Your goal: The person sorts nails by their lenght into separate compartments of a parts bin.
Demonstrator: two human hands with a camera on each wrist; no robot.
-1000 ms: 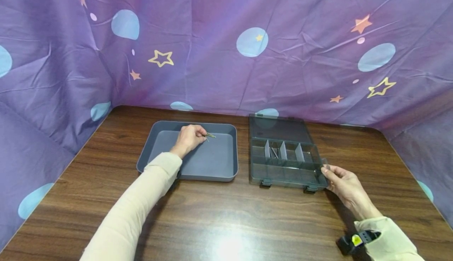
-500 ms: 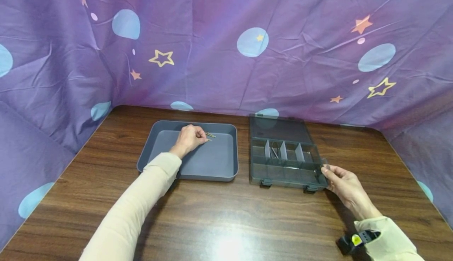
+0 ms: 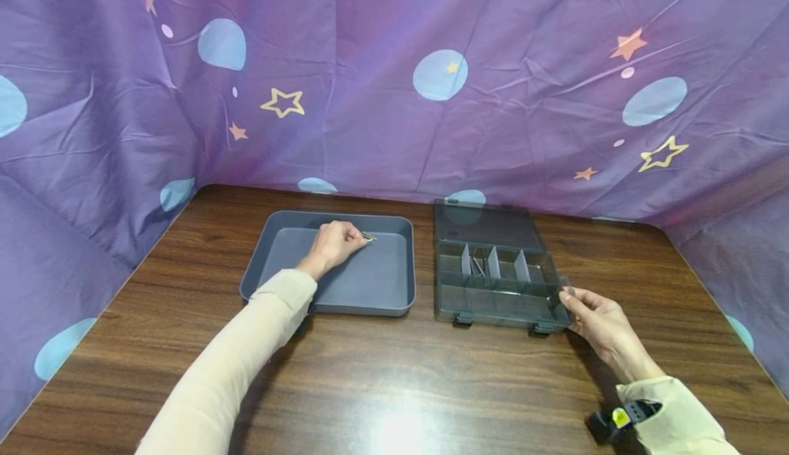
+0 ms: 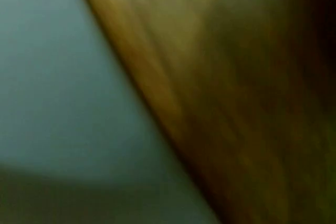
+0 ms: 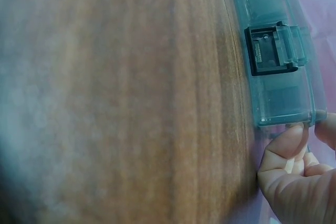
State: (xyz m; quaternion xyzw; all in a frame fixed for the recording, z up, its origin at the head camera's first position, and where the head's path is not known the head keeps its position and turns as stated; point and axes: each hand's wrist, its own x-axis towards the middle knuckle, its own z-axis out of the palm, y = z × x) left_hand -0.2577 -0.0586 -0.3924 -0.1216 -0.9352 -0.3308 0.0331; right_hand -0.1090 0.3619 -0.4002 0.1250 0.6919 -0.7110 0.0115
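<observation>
My left hand [image 3: 335,244] reaches into the grey tray [image 3: 351,299], thumb and fingertips pinched together low over its floor. Thin gold-coloured metal pieces [image 3: 369,238] show just past the fingertips; the fingers hide part of them, and their exact kind is too small to tell. My right hand [image 3: 600,328] grips the front right corner of a smoky clear compartment box [image 3: 499,302], thumb against the edge. In the right wrist view that thumb [image 5: 287,142] touches the end of the box beside a dark latch [image 5: 270,51]. The left wrist view is blurred.
The box lid [image 3: 487,225] lies folded back towards the purple cloth [image 3: 370,99]. Grey dividers [image 3: 493,263] part its back row, and thin silver pieces [image 3: 477,264] lie in one compartment. Both containers rest on a brown wooden table [image 3: 345,386].
My left fingertips have moved slightly right and down, onto the gold-coloured pieces. A silver piece that stuck out at the fingertips no longer shows separately. The right hand and box stay put.
</observation>
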